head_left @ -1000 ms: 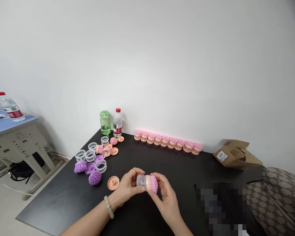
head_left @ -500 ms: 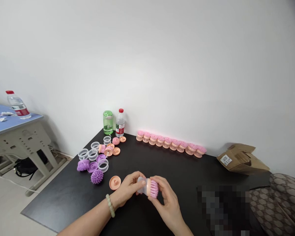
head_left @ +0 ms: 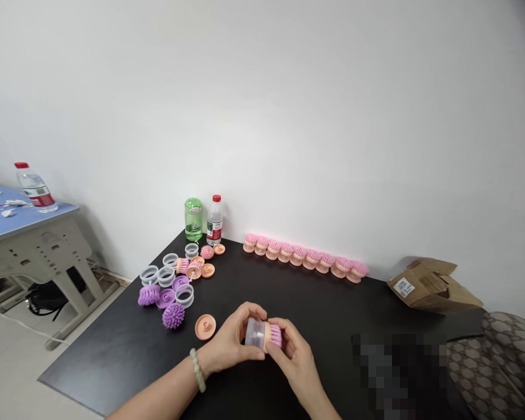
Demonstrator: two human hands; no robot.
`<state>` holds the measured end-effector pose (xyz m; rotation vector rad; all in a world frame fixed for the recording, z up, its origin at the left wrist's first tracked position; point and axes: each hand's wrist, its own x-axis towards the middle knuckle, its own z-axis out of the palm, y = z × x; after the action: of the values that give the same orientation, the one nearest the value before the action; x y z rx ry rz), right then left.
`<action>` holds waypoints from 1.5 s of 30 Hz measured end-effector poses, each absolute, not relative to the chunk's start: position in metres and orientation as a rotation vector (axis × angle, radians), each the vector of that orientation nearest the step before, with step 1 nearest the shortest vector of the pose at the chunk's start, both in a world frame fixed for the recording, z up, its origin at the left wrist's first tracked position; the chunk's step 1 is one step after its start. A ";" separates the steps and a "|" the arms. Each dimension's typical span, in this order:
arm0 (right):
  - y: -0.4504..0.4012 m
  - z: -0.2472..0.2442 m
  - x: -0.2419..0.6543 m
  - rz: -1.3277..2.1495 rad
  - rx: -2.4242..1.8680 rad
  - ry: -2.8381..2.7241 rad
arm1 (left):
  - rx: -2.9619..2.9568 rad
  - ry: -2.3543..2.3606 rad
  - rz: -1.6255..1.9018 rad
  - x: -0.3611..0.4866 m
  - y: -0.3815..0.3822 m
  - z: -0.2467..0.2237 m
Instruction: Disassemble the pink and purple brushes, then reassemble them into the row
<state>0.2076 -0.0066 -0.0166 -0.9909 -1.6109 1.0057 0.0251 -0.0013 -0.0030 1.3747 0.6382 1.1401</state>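
My left hand (head_left: 234, 340), with a beaded bracelet at its wrist, grips a translucent ring (head_left: 255, 333) between thumb and fingers. My right hand (head_left: 295, 356) is closed round a pink bristle brush head (head_left: 275, 335) with a peach base. Ring and brush are pressed end to end, lying sideways above the black table. A loose peach disc (head_left: 205, 327) rests left of my left hand. Farther left are purple brush heads (head_left: 173, 316), purple discs (head_left: 165, 298), several clear rings (head_left: 184, 296), and pink brush parts (head_left: 207, 252).
Several assembled pink brushes (head_left: 298, 255) stand in a row along the wall. A green container (head_left: 193, 219) and a water bottle (head_left: 214, 220) stand at the back left. A brown paper bag (head_left: 433, 286) lies at the right, near patterned fabric (head_left: 507, 356).
My left hand has shifted its hold, with its thumb now lower, so more of the clear ring shows. My right fingers now cover more of the pink brush head.
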 end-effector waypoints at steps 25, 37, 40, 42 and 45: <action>-0.002 -0.026 0.211 0.856 -0.942 -1.546 | 1.121 0.659 1.128 0.018 0.000 0.004; -0.003 -0.028 0.212 0.757 -0.938 -1.602 | 1.088 0.696 1.105 0.018 -0.001 0.001; -0.002 -0.027 0.213 0.729 -0.944 -1.600 | 1.146 0.561 1.126 0.015 0.000 0.007; -0.002 -0.027 0.212 0.728 -0.943 -1.596 | 1.151 0.538 1.145 0.013 0.000 0.008; -0.003 -0.028 0.211 0.731 -0.933 -1.611 | 1.106 0.658 1.149 0.013 0.000 0.006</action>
<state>0.2110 -0.0029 -0.0284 -0.9331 -1.6110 0.7315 0.0131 -0.0004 0.0057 1.1063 0.6575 1.1492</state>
